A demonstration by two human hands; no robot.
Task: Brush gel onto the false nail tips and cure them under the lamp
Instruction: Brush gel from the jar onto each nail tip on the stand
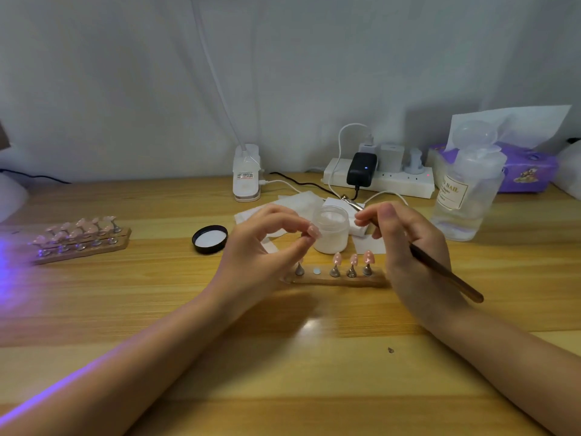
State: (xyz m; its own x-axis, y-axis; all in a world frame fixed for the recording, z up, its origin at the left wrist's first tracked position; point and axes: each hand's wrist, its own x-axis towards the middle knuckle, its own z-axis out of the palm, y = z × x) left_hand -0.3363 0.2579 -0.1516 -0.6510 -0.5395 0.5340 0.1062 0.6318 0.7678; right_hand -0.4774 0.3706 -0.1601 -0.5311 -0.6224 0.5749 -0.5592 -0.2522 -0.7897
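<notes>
My left hand pinches a pink false nail tip between thumb and fingers, lifted above a small wooden holder strip. Three pink tips stand on metal pegs on that strip; one peg is bare and one magnet spot has no peg. My right hand grips a gel brush, dark handle pointing down right, metal ferrule end pointing up left past the fingers. An open white gel jar stands just behind both hands.
The jar's black lid lies left. A second holder with several pink tips sits far left beside violet lamp light. White wipes, a clip lamp base, power strip, clear pump bottle and purple tissue pack stand behind.
</notes>
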